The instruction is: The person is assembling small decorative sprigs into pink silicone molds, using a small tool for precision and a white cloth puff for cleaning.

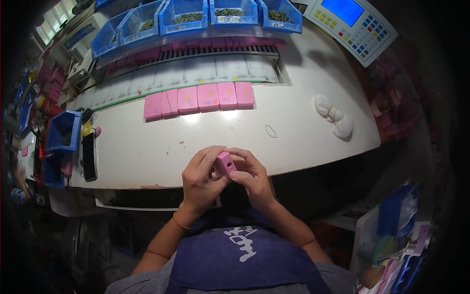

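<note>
Between my two hands, just above the table's near edge, I hold a pink block with a dark round hole in the side facing me. My left hand grips it from the left with curled fingers. On its other side, my right hand has the thumb pressed near the hole and the fingers round the back. A row of similar pink blocks lies farther off on the white table, some bearing small coloured marks. A thin pale loop lies to the right of that row.
Several blue bins with small dark pieces line the back, above a slatted rack with more pink blocks. A control panel with a blue screen stands back right. A tied white cloth bundle lies right; a phone and blue bin are left.
</note>
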